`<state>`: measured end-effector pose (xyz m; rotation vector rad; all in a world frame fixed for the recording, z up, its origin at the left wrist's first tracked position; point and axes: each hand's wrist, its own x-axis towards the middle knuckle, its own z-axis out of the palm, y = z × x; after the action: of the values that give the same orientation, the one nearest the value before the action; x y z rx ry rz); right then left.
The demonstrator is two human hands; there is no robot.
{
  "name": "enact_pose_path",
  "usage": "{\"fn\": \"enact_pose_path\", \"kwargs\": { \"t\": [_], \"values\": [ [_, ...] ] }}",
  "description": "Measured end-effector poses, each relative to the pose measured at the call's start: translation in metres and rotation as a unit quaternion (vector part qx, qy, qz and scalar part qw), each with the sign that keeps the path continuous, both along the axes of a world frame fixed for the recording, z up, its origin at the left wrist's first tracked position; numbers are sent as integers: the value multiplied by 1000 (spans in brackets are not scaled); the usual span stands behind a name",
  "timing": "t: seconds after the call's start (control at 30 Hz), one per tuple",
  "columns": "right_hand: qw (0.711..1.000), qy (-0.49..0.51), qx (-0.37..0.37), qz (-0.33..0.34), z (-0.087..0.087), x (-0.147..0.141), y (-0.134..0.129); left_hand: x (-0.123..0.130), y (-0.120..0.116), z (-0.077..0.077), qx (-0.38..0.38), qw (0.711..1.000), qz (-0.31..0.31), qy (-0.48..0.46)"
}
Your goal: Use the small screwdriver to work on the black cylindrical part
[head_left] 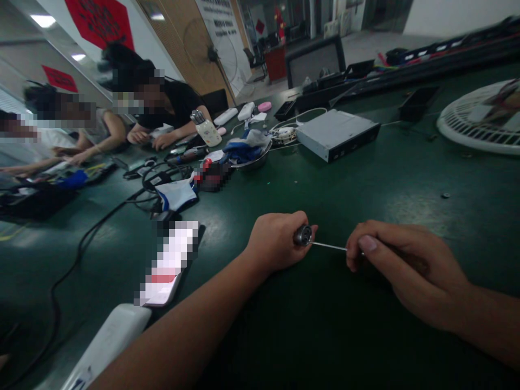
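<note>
"Dark green tabletop [231, 216] under both hands. Where do you have the metal cylinder [303, 235]?"

"In my left hand [278, 241], near the middle of my view. I have the fingers wrapped right round it, with only its round end showing on the right."

"And your right hand [414, 273]?"

"Holding what looks like a screwdriver [330, 246]. I see the thin shaft running from between thumb and fingers; the grip is narrow, and the palm hides most of the handle."

"Is the tip touching?"

"It reaches the edge of that round end, but I cannot tell whether it touches or stops just beside."

"What lies around?"

"Off to the left, a phone [170, 265] lies screen up, a white device [111, 336] just below it. Beyond the hands I get a silver optical drive [337, 130], a small metal ring [446, 195] and, far right, a white fan grille [459, 138]. Across the tabletop sits a person in a black top [181, 105]."
</note>
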<state>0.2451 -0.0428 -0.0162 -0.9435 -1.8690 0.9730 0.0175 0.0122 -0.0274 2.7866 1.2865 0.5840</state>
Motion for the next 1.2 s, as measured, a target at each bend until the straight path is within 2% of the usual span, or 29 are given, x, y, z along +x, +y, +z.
{"fn": "enact_pose_path", "kwargs": {
  "t": [0.23, 0.47, 0.67, 0.97, 1.2],
  "values": [
    [998, -9, -1, -64, -1, -1, -2, 1, 0, 0, -13, 1000, 6, -7],
    [997, -8, -10, -71, 0, -2, -3, -1, -1, 3, -14, 1000, 3, -11],
    [995, 35, -25, -85, 1, -5, -3, -2, -3, 4, -27, 999, 12, -20],
    [999, 34, -26, 9, 1, -2, 0, 1, 0, 5, -23, 1000, -3, -12],
    [998, 17, -20, -64, -1, -2, 0, 1, -1, 4, -28, 1000, -7, -11]
  ]
}}
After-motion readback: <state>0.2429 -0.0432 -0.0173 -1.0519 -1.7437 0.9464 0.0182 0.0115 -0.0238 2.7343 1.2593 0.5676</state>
